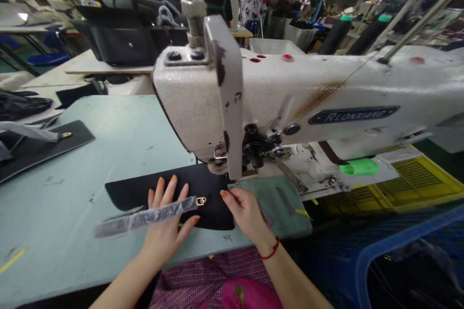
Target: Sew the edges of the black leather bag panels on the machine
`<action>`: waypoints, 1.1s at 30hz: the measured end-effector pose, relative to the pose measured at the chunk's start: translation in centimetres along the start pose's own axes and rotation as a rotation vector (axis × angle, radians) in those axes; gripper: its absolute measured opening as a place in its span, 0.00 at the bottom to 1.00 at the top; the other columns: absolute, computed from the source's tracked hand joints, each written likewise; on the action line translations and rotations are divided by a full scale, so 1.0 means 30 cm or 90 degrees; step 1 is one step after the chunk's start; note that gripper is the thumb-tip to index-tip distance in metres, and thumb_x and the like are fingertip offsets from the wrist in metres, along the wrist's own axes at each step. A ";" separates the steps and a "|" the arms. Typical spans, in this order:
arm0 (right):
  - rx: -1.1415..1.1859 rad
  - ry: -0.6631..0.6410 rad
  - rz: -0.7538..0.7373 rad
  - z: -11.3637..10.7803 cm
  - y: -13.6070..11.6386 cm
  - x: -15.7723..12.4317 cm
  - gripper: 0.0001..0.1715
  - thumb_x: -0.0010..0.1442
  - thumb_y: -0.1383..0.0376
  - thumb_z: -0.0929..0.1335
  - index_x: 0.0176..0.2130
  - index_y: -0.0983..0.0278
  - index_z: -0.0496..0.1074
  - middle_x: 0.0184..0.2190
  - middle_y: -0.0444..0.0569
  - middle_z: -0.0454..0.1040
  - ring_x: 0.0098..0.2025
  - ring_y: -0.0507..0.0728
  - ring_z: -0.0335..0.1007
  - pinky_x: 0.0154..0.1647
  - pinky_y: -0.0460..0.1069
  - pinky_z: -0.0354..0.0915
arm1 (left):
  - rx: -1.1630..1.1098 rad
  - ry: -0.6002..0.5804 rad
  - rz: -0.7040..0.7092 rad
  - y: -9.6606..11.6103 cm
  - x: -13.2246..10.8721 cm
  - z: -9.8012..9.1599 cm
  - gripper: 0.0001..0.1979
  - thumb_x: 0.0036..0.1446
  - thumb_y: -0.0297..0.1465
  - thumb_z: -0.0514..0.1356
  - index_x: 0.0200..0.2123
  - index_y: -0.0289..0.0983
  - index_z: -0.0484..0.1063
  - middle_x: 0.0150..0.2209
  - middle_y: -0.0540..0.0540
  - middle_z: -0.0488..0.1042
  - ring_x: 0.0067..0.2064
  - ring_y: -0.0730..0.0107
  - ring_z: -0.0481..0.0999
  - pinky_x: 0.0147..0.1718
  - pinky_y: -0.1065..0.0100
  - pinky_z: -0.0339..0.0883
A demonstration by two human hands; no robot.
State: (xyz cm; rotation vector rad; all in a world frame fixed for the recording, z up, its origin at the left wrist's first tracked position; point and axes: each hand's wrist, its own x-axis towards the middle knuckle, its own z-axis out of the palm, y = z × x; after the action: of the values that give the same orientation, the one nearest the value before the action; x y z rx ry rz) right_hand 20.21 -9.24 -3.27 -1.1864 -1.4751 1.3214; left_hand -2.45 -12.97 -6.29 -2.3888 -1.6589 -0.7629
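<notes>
A smooth black panel (pixel 126 192) lies flat on a pale green table (pixel 72 164) under a cream sewing machine (pixel 290 101) badged RLONXIANG. The left hand (pixel 165 222) is spread open on it, with a plastic-wrapped strap (pixel 145 218) across the fingers. The right hand (pixel 246 210), loosely curled, presses the panel's edge and grips nothing. A yellow mesh crate (pixel 416 183) stands to the right.

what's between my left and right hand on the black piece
A small gold ring, at the end of the plastic-wrapped strap, lies on the black piece between the left hand and the right hand, seen in the head view.
</notes>
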 end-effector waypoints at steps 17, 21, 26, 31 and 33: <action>-0.027 0.017 0.024 0.003 -0.039 0.008 0.27 0.65 0.52 0.62 0.21 0.63 0.51 0.20 0.40 0.47 0.23 0.48 0.43 0.22 0.45 0.43 | -0.199 0.027 0.160 -0.016 0.193 -0.093 0.09 0.60 0.35 0.61 0.43 0.40 0.73 0.47 0.45 0.80 0.48 0.62 0.80 0.53 0.57 0.71; -0.031 0.030 0.028 0.001 -0.054 0.033 0.27 0.63 0.54 0.63 0.20 0.63 0.51 0.19 0.39 0.47 0.23 0.47 0.43 0.22 0.45 0.43 | -0.216 -0.010 0.166 -0.031 0.205 -0.100 0.10 0.59 0.33 0.62 0.45 0.39 0.71 0.50 0.42 0.78 0.51 0.61 0.78 0.55 0.56 0.70; -0.058 0.049 0.018 -0.005 -0.086 0.068 0.25 0.62 0.55 0.63 0.20 0.63 0.52 0.19 0.40 0.49 0.24 0.48 0.46 0.24 0.45 0.44 | -0.224 -0.056 0.138 -0.056 0.226 -0.098 0.10 0.60 0.33 0.61 0.45 0.39 0.73 0.52 0.43 0.77 0.52 0.60 0.77 0.57 0.56 0.68; -0.064 0.044 0.009 -0.007 -0.101 0.076 0.26 0.63 0.55 0.63 0.20 0.63 0.51 0.20 0.40 0.48 0.24 0.48 0.44 0.24 0.45 0.44 | -0.217 -0.053 0.145 -0.077 0.271 -0.101 0.08 0.61 0.35 0.60 0.42 0.39 0.75 0.50 0.44 0.78 0.51 0.58 0.78 0.56 0.56 0.69; -0.063 0.025 0.013 -0.009 -0.098 0.059 0.26 0.64 0.55 0.63 0.20 0.63 0.51 0.20 0.39 0.47 0.23 0.47 0.43 0.22 0.45 0.43 | -0.216 -0.051 0.153 -0.081 0.287 -0.102 0.09 0.61 0.36 0.59 0.41 0.39 0.74 0.49 0.44 0.78 0.50 0.58 0.78 0.56 0.55 0.68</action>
State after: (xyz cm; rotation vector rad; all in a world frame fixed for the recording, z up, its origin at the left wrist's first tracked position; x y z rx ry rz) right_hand 19.69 -7.49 -0.36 -1.2868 -1.5186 1.2435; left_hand -3.37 -6.00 0.02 -2.8160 -1.3180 -0.9807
